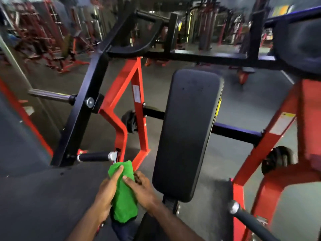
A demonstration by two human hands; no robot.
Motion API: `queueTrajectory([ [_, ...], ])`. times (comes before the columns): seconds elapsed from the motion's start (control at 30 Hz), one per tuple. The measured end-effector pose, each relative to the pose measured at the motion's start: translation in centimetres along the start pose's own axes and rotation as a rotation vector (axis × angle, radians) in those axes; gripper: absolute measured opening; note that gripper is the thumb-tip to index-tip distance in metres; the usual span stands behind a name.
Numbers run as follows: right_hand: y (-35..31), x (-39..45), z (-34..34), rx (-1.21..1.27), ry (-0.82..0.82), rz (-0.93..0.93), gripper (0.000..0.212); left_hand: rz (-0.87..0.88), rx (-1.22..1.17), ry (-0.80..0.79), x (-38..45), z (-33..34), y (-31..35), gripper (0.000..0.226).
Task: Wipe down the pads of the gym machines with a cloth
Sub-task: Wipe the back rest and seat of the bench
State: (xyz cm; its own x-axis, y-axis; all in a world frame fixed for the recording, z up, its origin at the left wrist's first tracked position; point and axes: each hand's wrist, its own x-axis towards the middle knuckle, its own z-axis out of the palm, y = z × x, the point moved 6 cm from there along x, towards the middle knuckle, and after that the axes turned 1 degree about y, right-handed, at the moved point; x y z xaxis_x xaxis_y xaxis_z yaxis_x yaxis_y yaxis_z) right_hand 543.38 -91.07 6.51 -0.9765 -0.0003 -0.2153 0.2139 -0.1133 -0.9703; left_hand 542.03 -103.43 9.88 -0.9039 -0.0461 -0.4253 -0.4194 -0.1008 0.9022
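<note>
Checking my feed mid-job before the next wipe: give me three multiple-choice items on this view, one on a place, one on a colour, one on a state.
1. Where is the cloth relative to the long black pad?
A. lying on it
B. left of it, off its surface
C. behind it

2. What colour is the cloth?
A. green
B. white
C. blue

3. How is the cloth held?
A. by the left hand alone
B. by no hand
C. between both hands, the right hand included

Answers: 1 B, since the cloth sits beside the pad's lower left edge, apart from it. 2 A, it is bright green. 3 C, fingers of both hands lie on it.
</note>
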Motion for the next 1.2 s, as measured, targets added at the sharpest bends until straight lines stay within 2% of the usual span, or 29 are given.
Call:
queueTrajectory([
  [0.07,-2.1,2.1,-1.1,0.037,0.033,-0.048,0.054,0.030,0.037,-0.020,2.3,1.3,2.1,0.048],
  [0.13,-3.5,3.8,-2.7,0.037,0.073,-0.087,0.039,0.095,0.088,-0.054,4.0,2.8,4.2,0.065],
  [0.17,-4.3,4.3,-3.3,0.051,0.088,-0.101,0.030,0.134,0.118,-0.093,4.6,3.5,5.3,0.065],
  [0.27,-6.4,5.7,-5.7,0.074,0.178,-0.176,0.022,0.153,0.235,-0.231,7.5,6.4,7.3,0.027],
  [0.43,-9.5,7.1,-11.3,-0.002,0.493,-0.283,0.018,0.241,0.375,-0.522,12.4,12.8,10.1,0.029],
  [0.53,-11.0,7.9,-13.0,-0.079,0.658,-0.288,0.015,0.334,0.448,-0.657,15.4,15.3,12.6,0.019],
  [0.7,-12.4,9.0,-16.1,-0.293,0.924,-0.280,0.028,0.501,0.511,-0.742,19.6,20.3,17.2,0.012],
  [0.8,-14.1,8.7,-17.2,-0.324,1.044,-0.275,0.031,0.552,0.490,-0.821,19.9,23.8,19.2,0.009],
  [1.0,-16.1,7.7,-18.6,-0.340,1.125,-0.263,0.038,0.573,0.462,-0.904,18.9,28.1,19.1,0.012],
  [1.1,-15.6,7.0,-20.0,-0.307,1.125,-0.228,0.048,0.529,0.454,-0.930,18.0,29.0,17.6,0.016],
  [1.2,-16.1,6.8,-21.5,-0.314,1.167,-0.239,0.058,0.571,0.450,-0.925,17.3,29.4,18.2,0.017],
])
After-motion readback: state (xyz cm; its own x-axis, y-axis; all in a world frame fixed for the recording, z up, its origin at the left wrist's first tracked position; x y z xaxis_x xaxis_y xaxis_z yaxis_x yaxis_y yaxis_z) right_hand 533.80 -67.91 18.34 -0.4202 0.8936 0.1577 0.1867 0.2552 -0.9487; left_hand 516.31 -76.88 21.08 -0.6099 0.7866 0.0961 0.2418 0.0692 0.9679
